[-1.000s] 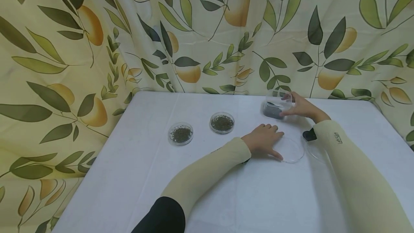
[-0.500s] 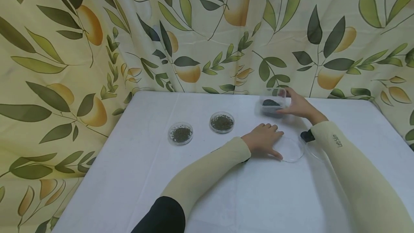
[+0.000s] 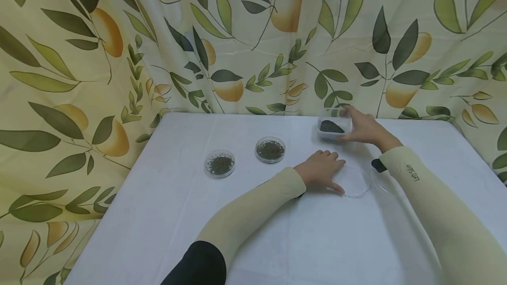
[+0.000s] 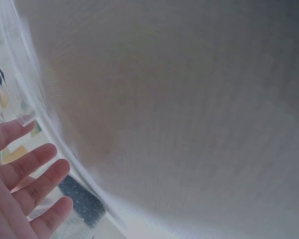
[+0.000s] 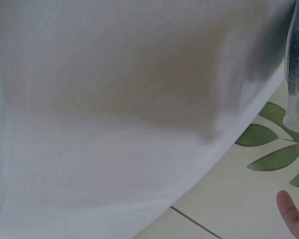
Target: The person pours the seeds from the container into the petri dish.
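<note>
The clear box (image 3: 341,121) of dark grains (image 3: 331,127) is at the far edge of the bench (image 3: 293,241), right of centre; whether its base touches the cloth I cannot tell. Of the two hands, the right hand (image 3: 366,130) grips it from the right side, thumb low at the front and fingers further back. The left hand (image 3: 321,169) lies with fingers extended and thumb spread wide, at the rim of a clear dish (image 3: 355,182), grasping nothing.

The likeliest trouble is a spill: the grip comes from one side only, so the box could twist, and if its top is uncovered, grains could run out. Being so near the far edge, it might also be pushed off. The right forearm passes over another clear round piece (image 3: 383,184) and could knock it if lowered.

Compared with a second ago, the box sits slightly further left and the grains show as a distinct dark heap rather than a greyish blur. The left hand looks practically unmoved.
</note>
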The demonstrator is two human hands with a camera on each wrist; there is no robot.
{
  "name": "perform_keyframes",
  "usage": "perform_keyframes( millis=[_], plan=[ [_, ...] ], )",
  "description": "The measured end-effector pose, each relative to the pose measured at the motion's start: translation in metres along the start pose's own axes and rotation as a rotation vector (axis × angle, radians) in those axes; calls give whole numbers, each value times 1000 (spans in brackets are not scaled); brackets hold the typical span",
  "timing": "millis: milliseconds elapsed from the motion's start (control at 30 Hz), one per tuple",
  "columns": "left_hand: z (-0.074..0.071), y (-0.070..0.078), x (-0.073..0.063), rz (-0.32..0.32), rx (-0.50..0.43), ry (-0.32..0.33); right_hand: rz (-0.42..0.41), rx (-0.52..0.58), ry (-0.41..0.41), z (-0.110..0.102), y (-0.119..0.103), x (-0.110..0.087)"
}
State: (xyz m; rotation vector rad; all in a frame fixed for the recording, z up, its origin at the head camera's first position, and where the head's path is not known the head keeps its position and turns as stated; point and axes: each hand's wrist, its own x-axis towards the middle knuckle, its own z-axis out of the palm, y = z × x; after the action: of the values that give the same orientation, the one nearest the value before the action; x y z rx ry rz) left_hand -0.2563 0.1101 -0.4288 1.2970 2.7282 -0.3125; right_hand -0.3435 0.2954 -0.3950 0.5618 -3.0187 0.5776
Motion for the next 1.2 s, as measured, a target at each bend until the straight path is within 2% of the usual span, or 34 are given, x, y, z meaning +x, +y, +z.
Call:
perform_keyframes(
  millis=[300, 733, 967, 1200],
  plan=[
    [0, 0, -2, 9, 11, 38, -52, -78, 53, 0, -10, -6],
    [0, -1, -1, 1, -25, 6, -85, -117, 147, -9, -15, -27],
    [-1, -1, -2, -1, -29, 4, -101, -226, 202, -16, -11, -39],
    [-3, 0, -2, -5, -49, -12, -118, -275, 205, -23, -10, -53]
  ],
)
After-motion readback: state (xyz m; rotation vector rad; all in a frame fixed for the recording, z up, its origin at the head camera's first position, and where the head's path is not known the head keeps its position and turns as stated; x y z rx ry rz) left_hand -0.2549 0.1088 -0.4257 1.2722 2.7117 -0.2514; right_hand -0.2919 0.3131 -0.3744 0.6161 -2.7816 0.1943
